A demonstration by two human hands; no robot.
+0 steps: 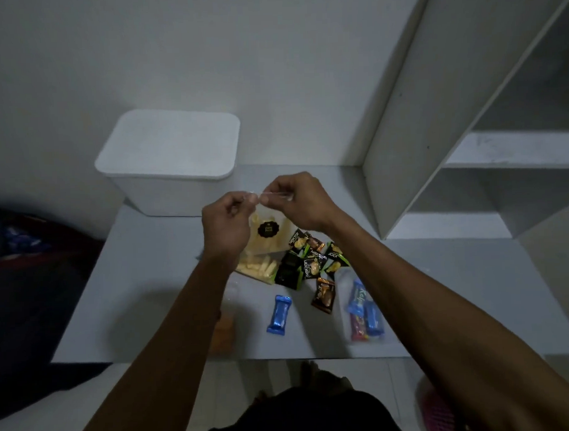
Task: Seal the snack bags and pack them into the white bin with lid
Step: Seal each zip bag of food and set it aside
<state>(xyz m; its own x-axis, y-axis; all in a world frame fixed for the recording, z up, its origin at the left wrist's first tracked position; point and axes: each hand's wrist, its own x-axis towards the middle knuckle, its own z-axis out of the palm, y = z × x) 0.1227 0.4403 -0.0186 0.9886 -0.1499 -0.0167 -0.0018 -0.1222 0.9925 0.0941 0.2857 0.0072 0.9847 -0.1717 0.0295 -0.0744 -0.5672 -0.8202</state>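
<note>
A clear snack bag (pixel 268 232) of pale yellow sticks with a black round label hangs above the table. My left hand (pixel 227 222) and my right hand (pixel 297 200) both pinch its top strip, fingers closed on it. Under it lies a second clear bag of the same sticks (pixel 257 268). The white bin (pixel 166 190) stands at the table's back left with its lid (pixel 169 143) on. Another clear bag (pixel 365 312) with blue and red wrapped bars lies at the front right. A bag of orange snacks (pixel 223 333) lies partly hidden under my left forearm.
Several small black and green snack packets (pixel 310 258) lie heaped mid-table, a brown one (pixel 324 296) and a loose blue wrapped bar (pixel 279 314) in front. A white shelf unit (pixel 468 163) stands at the right. Dark cloth (pixel 27 288) lies at the left, a pink basket (pixel 440 409) bottom right.
</note>
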